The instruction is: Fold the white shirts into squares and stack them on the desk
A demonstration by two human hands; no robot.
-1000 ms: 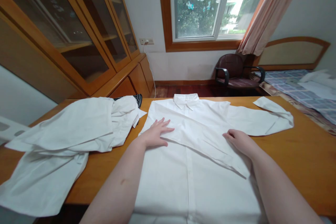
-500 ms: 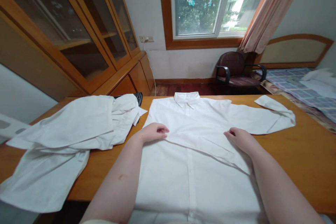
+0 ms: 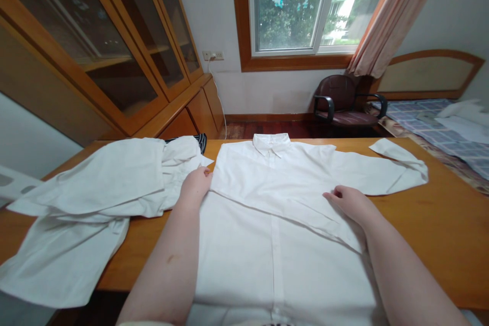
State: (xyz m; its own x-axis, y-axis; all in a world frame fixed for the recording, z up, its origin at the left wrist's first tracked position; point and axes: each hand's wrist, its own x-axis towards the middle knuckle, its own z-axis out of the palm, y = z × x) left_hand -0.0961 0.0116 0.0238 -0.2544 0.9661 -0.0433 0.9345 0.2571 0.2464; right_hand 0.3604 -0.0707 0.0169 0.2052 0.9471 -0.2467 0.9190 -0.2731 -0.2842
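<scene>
A white collared shirt [image 3: 244,260] lies spread front side up, its collar at the far side. One sleeve is folded across the chest; the other sleeve [image 3: 382,173] reaches out to the right with its cuff end bent back. My left hand [image 3: 195,186] is at the shirt's left edge, fingers curled closed against the fabric by the folded sleeve's shoulder end. On the right side of the chest, my right hand [image 3: 347,202] pinches the cloth between thumb and fingers. Both fingertips are partly hidden.
A heap of white garments [image 3: 110,178] lies on the left of the wooden table [image 3: 439,234], with a dark striped cloth [image 3: 202,141] behind it. Beyond stand a glass-door cabinet [image 3: 168,86], a brown armchair [image 3: 340,102] and a bed [image 3: 428,117].
My left hand has moved left, from the middle of the folded sleeve to the shirt's left edge. My right hand has stayed nearly in place.
</scene>
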